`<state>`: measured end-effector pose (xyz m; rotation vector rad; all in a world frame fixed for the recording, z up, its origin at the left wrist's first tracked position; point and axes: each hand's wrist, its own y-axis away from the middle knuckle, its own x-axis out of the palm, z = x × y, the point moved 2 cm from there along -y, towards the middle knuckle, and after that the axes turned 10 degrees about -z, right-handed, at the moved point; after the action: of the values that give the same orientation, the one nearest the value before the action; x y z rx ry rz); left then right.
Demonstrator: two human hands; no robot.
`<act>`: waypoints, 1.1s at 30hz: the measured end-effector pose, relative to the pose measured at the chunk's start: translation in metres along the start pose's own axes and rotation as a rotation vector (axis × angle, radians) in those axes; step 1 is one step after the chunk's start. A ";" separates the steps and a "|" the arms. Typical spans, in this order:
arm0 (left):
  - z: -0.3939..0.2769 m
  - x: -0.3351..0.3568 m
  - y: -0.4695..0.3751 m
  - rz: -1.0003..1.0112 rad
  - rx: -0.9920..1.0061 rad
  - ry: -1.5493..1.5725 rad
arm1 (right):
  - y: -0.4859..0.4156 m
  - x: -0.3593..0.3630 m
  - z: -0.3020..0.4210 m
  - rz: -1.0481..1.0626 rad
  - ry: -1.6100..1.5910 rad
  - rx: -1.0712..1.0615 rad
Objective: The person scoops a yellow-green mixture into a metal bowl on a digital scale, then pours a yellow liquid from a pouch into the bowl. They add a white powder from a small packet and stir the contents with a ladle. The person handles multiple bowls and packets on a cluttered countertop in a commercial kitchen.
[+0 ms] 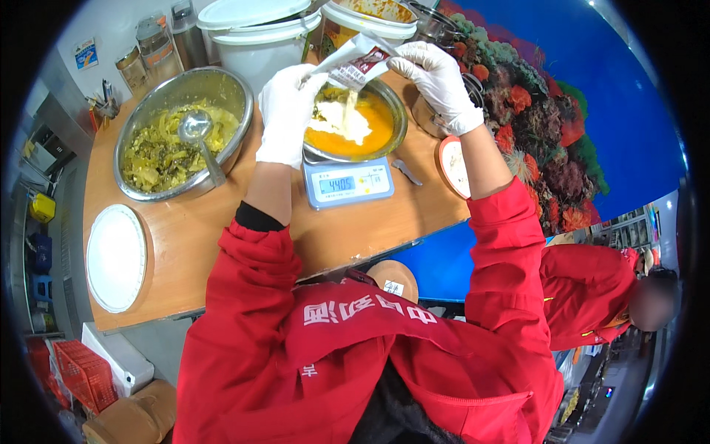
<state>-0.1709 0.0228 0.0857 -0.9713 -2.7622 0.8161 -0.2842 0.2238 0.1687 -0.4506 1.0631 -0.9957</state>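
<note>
Both my hands wear white gloves and hold a tilted foil seasoning packet (355, 58) over a metal bowl (400, 119). My left hand (288, 114) grips the packet's left end, while my right hand (438, 83) pinches its right end. Pale powder (350, 119) streams from the packet onto a white heap in orange liquid (383, 119). Dark greens show at the bowl's back. Under the bowl sits a blue-grey digital kitchen scale (349, 186) with its display lit. A small knife-like tool (407, 172) lies right of the scale.
A large steel basin (125, 180) of chopped pickled greens with a ladle (197, 126) stands left. Nearby are a white lid (116, 258), lidded white buckets (255, 41), a steel pot (427, 114) and a red-rimmed lid (454, 166). Another person in red (588, 288) is at right.
</note>
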 end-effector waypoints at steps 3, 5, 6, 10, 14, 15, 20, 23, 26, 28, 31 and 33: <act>-0.003 0.000 -0.004 0.084 -0.023 -0.047 | -0.001 0.000 0.002 0.008 -0.059 -0.024; -0.010 0.001 -0.004 0.055 0.130 0.005 | -0.004 0.001 0.006 0.004 0.090 -0.182; -0.014 0.002 -0.003 0.007 0.204 0.046 | -0.005 0.003 0.008 0.004 0.159 -0.228; -0.017 0.004 0.001 0.084 0.050 0.219 | -0.007 0.009 0.012 0.016 0.194 -0.316; -0.015 0.004 -0.002 0.112 -0.051 0.221 | -0.007 0.014 0.009 0.088 0.118 -0.119; -0.014 0.004 -0.004 0.109 -0.062 0.208 | -0.007 0.015 0.008 0.091 0.082 -0.084; -0.013 0.008 -0.006 0.110 -0.029 0.175 | -0.003 0.017 0.008 0.073 -0.018 -0.027; -0.011 0.011 -0.006 0.095 0.014 0.145 | -0.003 0.018 0.006 0.090 -0.244 0.114; -0.007 0.015 -0.004 0.139 -0.014 0.185 | -0.004 0.013 0.008 -0.004 -0.005 -0.062; -0.004 0.015 -0.005 0.083 0.026 0.213 | -0.003 0.010 0.006 -0.077 -0.048 -0.031; 0.000 0.015 -0.007 0.058 -0.023 0.232 | 0.001 0.010 0.002 -0.057 -0.261 0.117; 0.001 0.014 -0.005 0.075 -0.047 0.215 | 0.005 0.013 0.001 -0.046 -0.367 0.168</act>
<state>-0.1852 0.0272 0.0865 -1.1059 -2.5862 0.6180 -0.2796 0.2153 0.1595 -0.4989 0.6383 -0.9883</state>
